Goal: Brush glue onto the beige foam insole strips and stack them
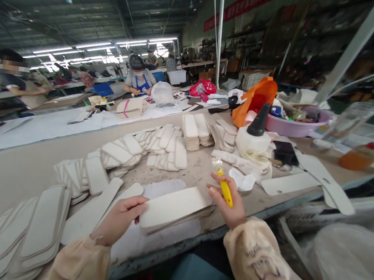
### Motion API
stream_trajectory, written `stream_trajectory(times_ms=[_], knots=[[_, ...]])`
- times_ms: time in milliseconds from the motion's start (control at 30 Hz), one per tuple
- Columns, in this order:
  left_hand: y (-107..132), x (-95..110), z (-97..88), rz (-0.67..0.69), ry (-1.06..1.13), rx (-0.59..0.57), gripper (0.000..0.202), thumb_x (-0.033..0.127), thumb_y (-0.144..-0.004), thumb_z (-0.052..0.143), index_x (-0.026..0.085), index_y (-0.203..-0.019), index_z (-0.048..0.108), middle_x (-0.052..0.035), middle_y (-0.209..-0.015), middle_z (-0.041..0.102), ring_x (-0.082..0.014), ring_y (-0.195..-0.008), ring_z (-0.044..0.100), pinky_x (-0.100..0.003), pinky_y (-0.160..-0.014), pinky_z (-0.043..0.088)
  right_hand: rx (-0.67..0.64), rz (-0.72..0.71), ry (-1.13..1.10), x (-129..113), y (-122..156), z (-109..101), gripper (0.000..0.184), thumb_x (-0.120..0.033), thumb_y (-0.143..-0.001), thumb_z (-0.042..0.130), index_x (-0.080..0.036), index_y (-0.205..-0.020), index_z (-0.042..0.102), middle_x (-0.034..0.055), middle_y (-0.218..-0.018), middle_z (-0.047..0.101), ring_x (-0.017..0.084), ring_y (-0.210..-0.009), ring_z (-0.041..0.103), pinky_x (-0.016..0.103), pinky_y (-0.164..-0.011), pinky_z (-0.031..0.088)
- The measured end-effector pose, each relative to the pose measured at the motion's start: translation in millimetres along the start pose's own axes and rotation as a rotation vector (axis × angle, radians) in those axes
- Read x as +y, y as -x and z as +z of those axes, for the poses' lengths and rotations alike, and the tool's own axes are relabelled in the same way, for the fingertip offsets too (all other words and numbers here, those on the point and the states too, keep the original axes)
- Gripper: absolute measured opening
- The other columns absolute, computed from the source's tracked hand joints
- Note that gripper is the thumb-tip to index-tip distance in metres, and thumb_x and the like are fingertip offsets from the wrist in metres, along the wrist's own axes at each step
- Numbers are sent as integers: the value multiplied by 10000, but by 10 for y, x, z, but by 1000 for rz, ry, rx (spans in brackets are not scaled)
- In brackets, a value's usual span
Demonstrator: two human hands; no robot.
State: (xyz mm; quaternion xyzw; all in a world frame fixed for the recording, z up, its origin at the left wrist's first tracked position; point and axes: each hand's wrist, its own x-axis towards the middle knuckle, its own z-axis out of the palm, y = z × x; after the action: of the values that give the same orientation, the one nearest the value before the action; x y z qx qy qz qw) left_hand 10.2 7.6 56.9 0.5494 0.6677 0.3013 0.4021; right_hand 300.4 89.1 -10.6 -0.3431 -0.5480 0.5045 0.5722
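Observation:
My left hand pinches the left end of a long off-white panel with rounded corners, thumb on top. More panels of the same shape lie beneath it, close to the table's front edge. In my right hand is a brush with a yellow handle, its whitish bristle end pointing up and away. The fingertips of that hand are at or near the panel's right end; whether they touch it I cannot tell. Just beyond the brush lies a crumpled white piece.
Fanned stacks of panels curve along the left and back. Toward the right stand a white bottle with a black nozzle, an orange bag, a purple basin and a bottle of amber liquid. Co-workers sit farther off.

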Motion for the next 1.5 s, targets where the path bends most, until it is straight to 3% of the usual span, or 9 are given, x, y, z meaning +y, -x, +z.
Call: stream_trajectory(times_ms=[233, 367, 500, 633, 733, 967, 1100, 1367, 1500], knots=[[-134, -154, -88, -21, 242, 39, 411, 435, -759, 615, 126, -1026, 666, -24, -713, 571, -104, -595, 470, -218, -521, 382, 134, -17, -31, -22, -120, 26, 575, -444, -631, 777, -279, -990, 360, 107, -1359, 465, 166, -836, 641, 317, -717, 569], [-162, -173, -95, -27, 145, 57, 383, 417, -763, 603, 141, -1023, 657, -12, -741, 589, -98, -589, 472, -221, -527, 393, 187, -59, -66, -51, -154, -7, 560, -358, -631, 787, -280, -973, 351, 95, -1362, 468, 135, -794, 633, 307, -750, 558], [-181, -283, -18, -83, -6, 52, 350, 396, -716, 642, 147, -961, 626, 10, -695, 599, -107, -556, 502, -233, -514, 391, 209, -56, 39, 44, -156, -31, 522, -343, -638, 790, -258, -941, 374, 119, -1328, 503, 126, -718, 638, 287, -672, 571], [-210, -465, 80, -70, -179, 131, 261, 385, -690, 652, 176, -826, 574, 39, -585, 573, -146, -585, 566, -263, -577, 414, 165, -31, 308, 220, -117, -33, 433, -413, -696, 744, -240, -935, 427, 124, -1260, 567, 173, -763, 665, 296, -619, 597], [-219, -534, 115, -94, -315, 153, 255, 383, -692, 649, 184, -835, 578, 33, -601, 593, -157, -601, 582, -269, -590, 399, 119, -41, 448, 317, -85, -33, 364, -427, -734, 708, -238, -922, 459, 109, -1214, 606, 189, -771, 680, 309, -619, 613], [-176, -458, 139, -128, -472, 136, 252, 358, -714, 627, 182, -893, 656, -1, -670, 646, -177, -672, 593, -276, -642, 383, 25, -80, 654, 452, -57, -25, 214, -379, -791, 634, -238, -894, 510, 101, -1213, 617, 201, -702, 697, 340, -589, 617], [-157, -472, 147, -140, -491, 107, 277, 362, -725, 614, 183, -925, 680, -9, -690, 664, -182, -678, 599, -276, -643, 380, -10, -108, 720, 512, -46, -21, 134, -296, -807, 591, -241, -894, 506, 96, -1204, 622, 221, -777, 699, 358, -618, 609], [-165, -564, 131, -111, -539, 56, 298, 425, -769, 562, 215, -947, 675, 11, -689, 660, -181, -674, 602, -276, -638, 376, -49, -101, 821, 585, -30, -25, 138, -201, -806, 543, -235, -932, 499, 110, -1149, 640, 272, -973, 654, 405, -746, 574], [-170, -583, 132, -88, -592, 51, 262, 384, -785, 553, 205, -947, 656, -3, -765, 659, -176, -723, 599, -273, -673, 387, -57, -111, 873, 609, -36, -21, 229, -153, -790, 551, -230, -1003, 519, 86, -1056, 663, 246, -943, 656, 361, -776, 555]])
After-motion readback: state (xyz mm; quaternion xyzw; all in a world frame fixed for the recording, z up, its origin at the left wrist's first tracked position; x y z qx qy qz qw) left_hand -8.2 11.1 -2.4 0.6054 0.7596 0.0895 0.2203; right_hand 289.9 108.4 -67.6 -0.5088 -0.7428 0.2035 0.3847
